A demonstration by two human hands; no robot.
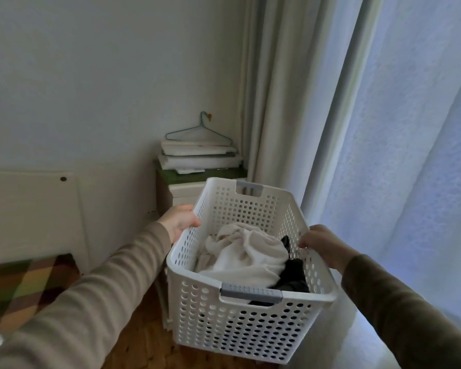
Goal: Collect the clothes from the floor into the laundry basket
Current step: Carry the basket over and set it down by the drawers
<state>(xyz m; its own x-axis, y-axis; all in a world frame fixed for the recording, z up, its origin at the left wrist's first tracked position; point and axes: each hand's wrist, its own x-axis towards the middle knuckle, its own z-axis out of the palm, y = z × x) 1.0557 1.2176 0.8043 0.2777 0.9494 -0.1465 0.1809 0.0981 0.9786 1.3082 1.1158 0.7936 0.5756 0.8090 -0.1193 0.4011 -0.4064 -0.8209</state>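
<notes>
A white perforated laundry basket [240,326] with grey handles is held up above the wooden floor in the middle of the head view. Inside it lie a cream-white garment [246,253] and a black garment [293,275] at its right side. My left hand [180,219] grips the basket's left rim. On the opposite side, my right hand [322,245] grips the right rim. Both arms wear long brownish sleeves. No clothes show on the visible floor.
A small cabinet [181,191] with stacked white boards and a wire hanger [198,131] stands in the corner behind the basket. Long curtains [384,155] hang at the right. A checked blanket [24,283] lies at the lower left, below a white panel.
</notes>
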